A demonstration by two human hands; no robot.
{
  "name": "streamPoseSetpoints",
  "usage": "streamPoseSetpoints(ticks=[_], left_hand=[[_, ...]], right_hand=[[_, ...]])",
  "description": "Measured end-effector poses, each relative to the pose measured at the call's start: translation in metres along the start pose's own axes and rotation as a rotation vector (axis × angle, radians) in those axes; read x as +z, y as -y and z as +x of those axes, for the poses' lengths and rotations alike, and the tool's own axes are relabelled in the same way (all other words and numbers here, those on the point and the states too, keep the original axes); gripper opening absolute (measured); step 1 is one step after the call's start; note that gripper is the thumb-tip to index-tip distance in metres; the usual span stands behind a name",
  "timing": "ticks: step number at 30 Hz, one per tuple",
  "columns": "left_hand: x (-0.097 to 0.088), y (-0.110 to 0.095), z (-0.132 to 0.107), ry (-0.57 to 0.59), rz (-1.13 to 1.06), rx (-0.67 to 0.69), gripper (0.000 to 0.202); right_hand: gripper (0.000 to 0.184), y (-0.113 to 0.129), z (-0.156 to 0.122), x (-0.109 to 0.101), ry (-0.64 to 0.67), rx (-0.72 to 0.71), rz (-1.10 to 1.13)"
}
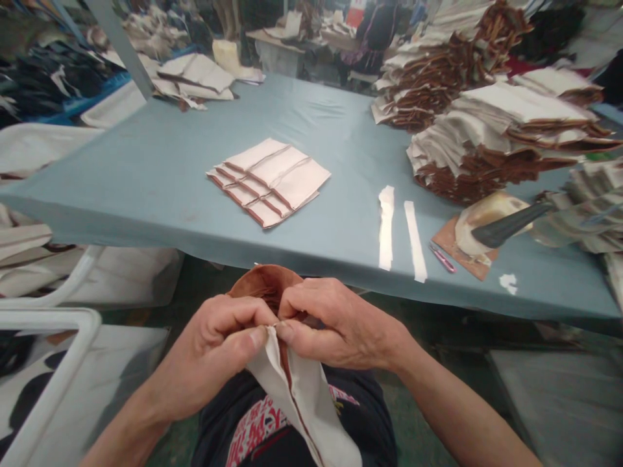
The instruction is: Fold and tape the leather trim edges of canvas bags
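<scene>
Both my hands pinch a seamed leather piece (pixel 311 395), off-white on one face and brown on the other, over my lap at the table's front edge. My left hand (pixel 214 353) grips the left side of its seam end between thumb and forefinger. Close against it, my right hand (pixel 335 324) pinches the right side of the same end. A brown part of the piece (pixel 260 282) bulges up behind my fingers. The lower end hangs down over a dark garment with red and white print.
On the blue-covered table (pixel 331 220) lie stacked seamed pieces (pixel 272 175), two white strips (pixel 386 227), pink snips (pixel 442 258) and a dark-handled pot (pixel 481 227) on a brown scrap. Tall piles of pieces (pixel 467 143) stand at right. White bins (pixel 87 285) are at left.
</scene>
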State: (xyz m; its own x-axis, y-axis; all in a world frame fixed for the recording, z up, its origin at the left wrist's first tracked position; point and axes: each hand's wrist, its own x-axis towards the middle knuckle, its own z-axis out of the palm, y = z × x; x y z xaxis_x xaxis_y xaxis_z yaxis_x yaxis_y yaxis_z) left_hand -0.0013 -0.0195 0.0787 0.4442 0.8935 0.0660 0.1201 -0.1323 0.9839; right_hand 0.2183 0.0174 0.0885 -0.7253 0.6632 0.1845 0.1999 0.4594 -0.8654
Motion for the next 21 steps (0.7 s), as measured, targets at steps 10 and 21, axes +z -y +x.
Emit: streamPoseSetpoints(ticks=[10, 21], left_hand=[[0.004, -0.015, 0.008, 0.057, 0.052, -0.026, 0.029], [-0.007, -0.014, -0.002, 0.14, 0.055, -0.142, 0.031]], right_hand=[[0.031, -0.001, 0.0, -0.005, 0.109, 0.116, 0.262], [0.033, -0.017, -0.004, 0.004, 0.075, 0.126, 0.32]])
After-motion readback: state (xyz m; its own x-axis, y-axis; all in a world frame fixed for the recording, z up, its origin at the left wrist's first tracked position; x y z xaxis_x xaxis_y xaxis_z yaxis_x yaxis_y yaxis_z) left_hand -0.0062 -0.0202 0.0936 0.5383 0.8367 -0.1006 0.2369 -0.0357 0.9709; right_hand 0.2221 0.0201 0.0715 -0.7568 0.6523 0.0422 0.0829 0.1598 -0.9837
